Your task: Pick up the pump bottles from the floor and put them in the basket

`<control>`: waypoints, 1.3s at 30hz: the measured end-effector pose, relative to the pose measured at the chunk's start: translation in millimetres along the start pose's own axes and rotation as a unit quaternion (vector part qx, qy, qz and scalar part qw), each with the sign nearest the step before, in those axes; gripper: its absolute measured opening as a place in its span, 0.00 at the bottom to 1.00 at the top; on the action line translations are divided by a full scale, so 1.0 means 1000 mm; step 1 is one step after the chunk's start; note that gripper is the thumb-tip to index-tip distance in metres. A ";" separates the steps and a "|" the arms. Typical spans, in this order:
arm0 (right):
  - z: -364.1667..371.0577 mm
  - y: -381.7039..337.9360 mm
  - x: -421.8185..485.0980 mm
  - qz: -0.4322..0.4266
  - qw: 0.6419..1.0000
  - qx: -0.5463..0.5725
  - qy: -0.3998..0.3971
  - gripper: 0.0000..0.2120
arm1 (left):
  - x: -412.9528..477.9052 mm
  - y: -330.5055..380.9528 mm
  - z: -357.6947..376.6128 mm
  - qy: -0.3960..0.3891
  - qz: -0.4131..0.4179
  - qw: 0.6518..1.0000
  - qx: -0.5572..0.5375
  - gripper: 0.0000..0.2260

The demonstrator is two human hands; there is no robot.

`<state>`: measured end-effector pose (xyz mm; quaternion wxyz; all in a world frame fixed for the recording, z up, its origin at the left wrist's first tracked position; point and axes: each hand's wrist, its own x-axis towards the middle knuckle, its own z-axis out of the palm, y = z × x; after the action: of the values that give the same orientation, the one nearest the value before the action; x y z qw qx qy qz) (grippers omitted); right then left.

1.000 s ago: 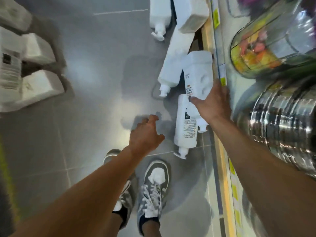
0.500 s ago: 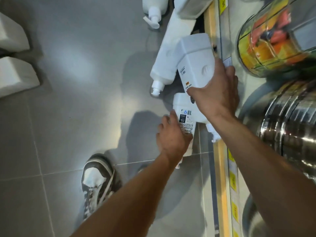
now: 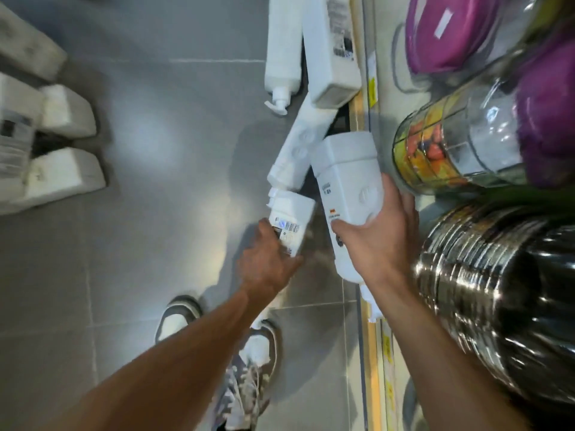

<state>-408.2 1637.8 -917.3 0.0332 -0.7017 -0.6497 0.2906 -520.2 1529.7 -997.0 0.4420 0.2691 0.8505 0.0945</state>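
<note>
Both hands were mid-pickup, right hand (image 3: 382,244) clamped round the big pump bottle (image 3: 348,181) just off the floor (image 3: 140,244), left hand (image 3: 267,262) with fingers curled on the labelled bottle (image 3: 291,223) lower down, so next I'd guess both get carried to a basket I couldn't see.

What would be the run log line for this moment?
left hand: grips barcode bottle | right hand: grips big bottle | more bottles: on floor

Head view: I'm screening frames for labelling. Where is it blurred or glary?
In the head view, motion blur smears the steel pots and glass jar at right; the left hand and its small bottle are soft, the large bottle in the right hand sharper; glare patches sit on the floor tiles.
</note>
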 end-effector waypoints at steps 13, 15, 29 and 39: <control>-0.230 -0.203 -0.172 0.048 0.997 0.050 -0.028 0.41 | -0.234 0.097 -0.347 0.075 -0.033 0.997 -0.008 0.31; -0.270 -0.233 -0.209 0.054 0.996 0.065 -0.027 0.38 | -0.284 0.108 -0.388 0.076 -0.032 0.996 -0.030 0.31; -0.445 -0.332 -0.384 -0.114 0.985 0.094 -0.086 0.48 | -0.543 0.109 -0.560 0.170 0.000 0.967 -0.191 0.30; -0.465 -0.362 -0.390 -0.315 0.931 0.022 -0.183 0.42 | -0.642 0.081 -0.557 0.330 -0.107 0.888 -0.302 0.33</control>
<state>-516.8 1484.6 -236.0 0.0187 -0.3943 -0.8258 0.4028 -639.1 1293.4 -185.0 0.2027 -0.0166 0.9013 0.3826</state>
